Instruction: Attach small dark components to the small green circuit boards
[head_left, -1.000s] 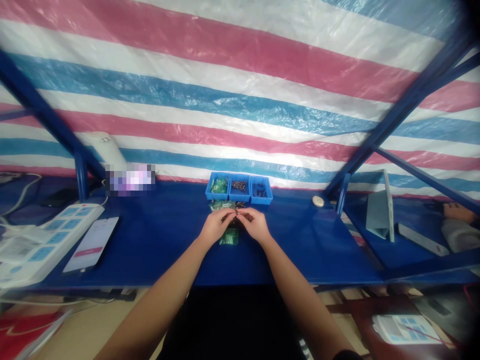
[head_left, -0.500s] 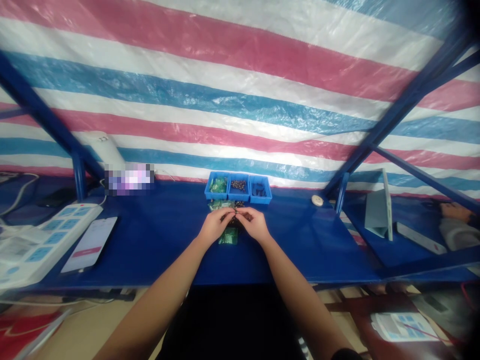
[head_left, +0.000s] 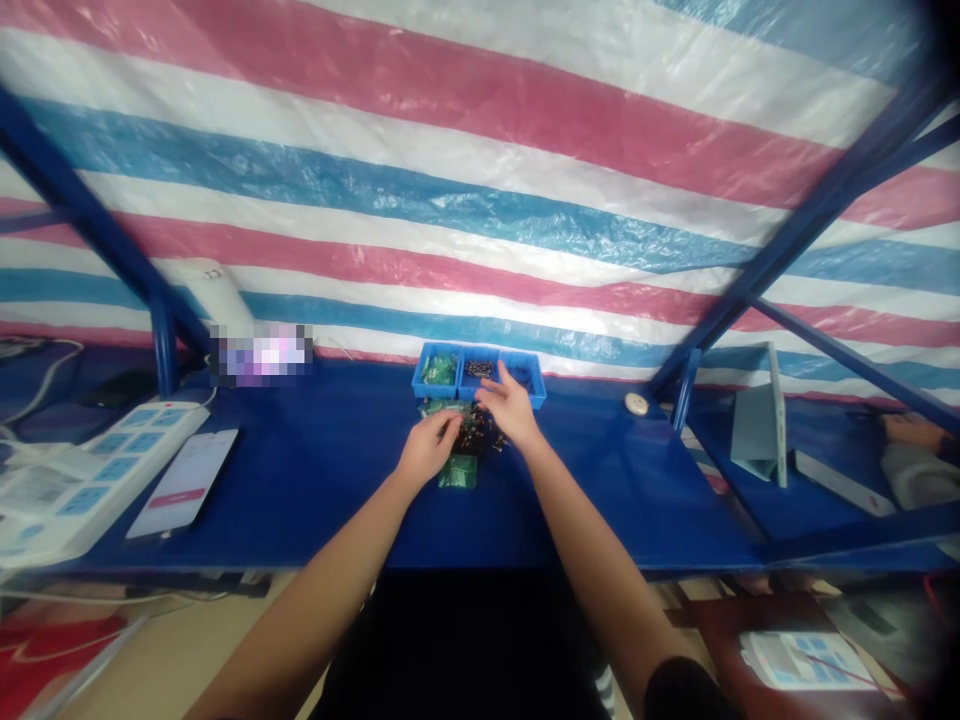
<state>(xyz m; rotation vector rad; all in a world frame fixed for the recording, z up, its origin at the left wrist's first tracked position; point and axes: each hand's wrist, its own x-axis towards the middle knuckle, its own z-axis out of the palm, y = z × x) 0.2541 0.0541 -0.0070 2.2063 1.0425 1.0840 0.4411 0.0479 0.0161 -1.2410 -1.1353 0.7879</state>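
Note:
My left hand (head_left: 429,447) rests on the blue table (head_left: 322,470), fingers pinched on a small part just above a green circuit board (head_left: 458,471). A heap of small dark parts (head_left: 477,431) lies between my hands. My right hand (head_left: 510,404) is stretched forward with its fingers apart, over the front edge of three joined blue bins (head_left: 479,378). The left bin holds green boards, the middle one small dark parts, the right one dark pieces. Whether the right hand holds anything small is hidden.
A white phone (head_left: 184,484) and a white power strip (head_left: 82,480) lie at the left. A round white disc (head_left: 636,403) sits right of the bins by a blue frame post (head_left: 684,390). A grey folded stand (head_left: 761,420) and another person's hand (head_left: 904,428) are at the right.
My hands were together over the parts heap, working a small part. Now the right hand has let go and reached forward to the bins; the left stays with the part.

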